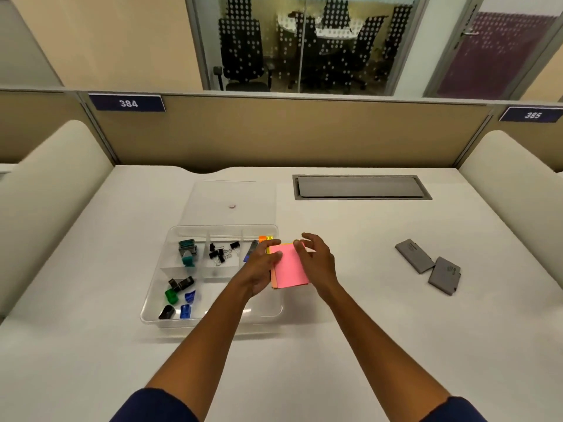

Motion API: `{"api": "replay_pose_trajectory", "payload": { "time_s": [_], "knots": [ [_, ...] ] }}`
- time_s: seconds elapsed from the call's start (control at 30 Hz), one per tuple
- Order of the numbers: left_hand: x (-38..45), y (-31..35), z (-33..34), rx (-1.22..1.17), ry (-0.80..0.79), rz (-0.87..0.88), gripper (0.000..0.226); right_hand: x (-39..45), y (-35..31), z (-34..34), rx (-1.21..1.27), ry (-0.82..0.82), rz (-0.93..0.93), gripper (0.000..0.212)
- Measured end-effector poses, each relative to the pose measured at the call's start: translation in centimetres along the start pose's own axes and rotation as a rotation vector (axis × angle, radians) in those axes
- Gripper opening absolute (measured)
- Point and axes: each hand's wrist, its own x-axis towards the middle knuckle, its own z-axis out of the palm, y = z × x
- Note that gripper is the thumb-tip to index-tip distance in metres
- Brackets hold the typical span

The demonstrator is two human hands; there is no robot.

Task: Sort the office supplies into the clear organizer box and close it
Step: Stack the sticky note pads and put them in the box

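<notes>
While over the organizer box [213, 323] rim, sticky notes [289, 269] in grip of left hand [261, 269], right hand [316, 263]; wide desk [365, 306] rightward.

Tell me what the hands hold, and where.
The sticky note stack: left hand pinches its left edge; right hand touches its far right corner, grip unclear.

- organizer box [213, 322]: clear, glossy plastic
- lid [231, 193], far of it: cloudier see-through plastic
- sticky notes [289, 269]: matt pink and orange paper
- binder clips [219, 254]: black metal, thin wire handles
- surface [365, 330]: smooth, matt white
- two cases [426, 266], right: matt grey
</notes>
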Motion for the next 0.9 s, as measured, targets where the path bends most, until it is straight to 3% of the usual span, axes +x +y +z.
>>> {"api": "replay_pose_trajectory", "payload": {
  "time_s": [0.17, 0.4, 0.67, 0.9],
  "knots": [
    [-1.8, 1.6, -4.4, -0.008, 0.095, 0.009, 0.029, -0.4, -1.2, 3.0, 0.074, -0.307, 0.059, 0.039],
    [-4.0, 2.6, -10.3, 0.116, 0.239, 0.067, 0.014, -2.4, -3.0, 8.1, -0.005, -0.474, -0.005, 0.052],
    [-5.9, 3.2, -14.7, 0.024, 0.392, 0.201, 0.024, -4.1, -3.5, 12.3, -0.342, -0.446, -0.174, 0.043],
    [-6.3, 3.7, -16.7, -0.046, 0.405, 0.234, 0.044, -4.9, -2.7, 14.7, -0.505, -0.428, -0.161, 0.031]
  ]
}}
